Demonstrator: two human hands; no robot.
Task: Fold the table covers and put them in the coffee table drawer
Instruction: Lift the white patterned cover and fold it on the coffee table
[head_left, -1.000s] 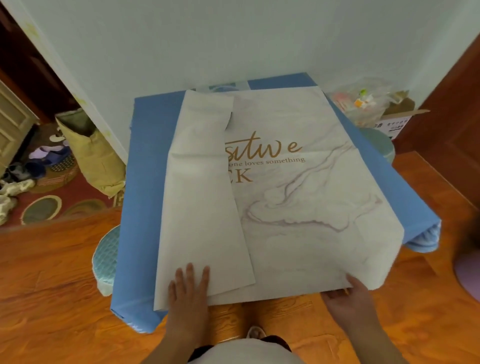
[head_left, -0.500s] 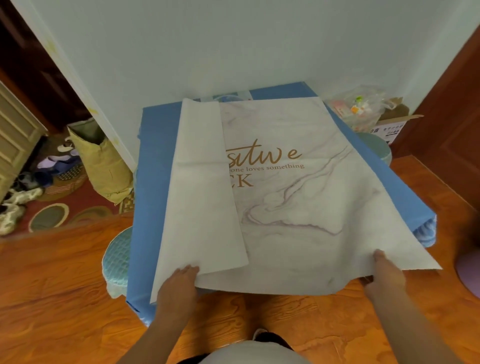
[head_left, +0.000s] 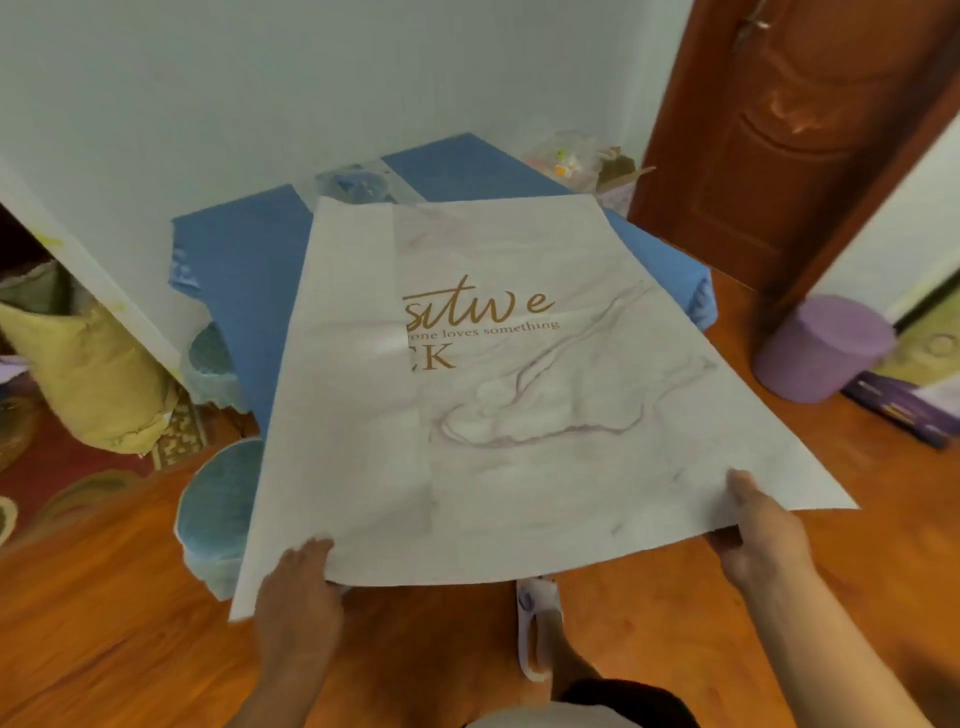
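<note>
Over the blue tabletop (head_left: 249, 249), the left hand (head_left: 298, 587) and right hand (head_left: 761, 530) each pinch the table cover (head_left: 519, 441)'s near edge, lifting it, likely for folding.

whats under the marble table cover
A blue cover over the table shows past the marble table cover; what lies directly beneath is hidden. Both hands, left hand and right hand, grip its near edge.

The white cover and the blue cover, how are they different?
The white cover has gold writing and marble swirls; the blue cover is plain. The left hand and right hand hold the white cover's near edge; the blue cover lies underneath, untouched. Both are flat sheets.
</note>
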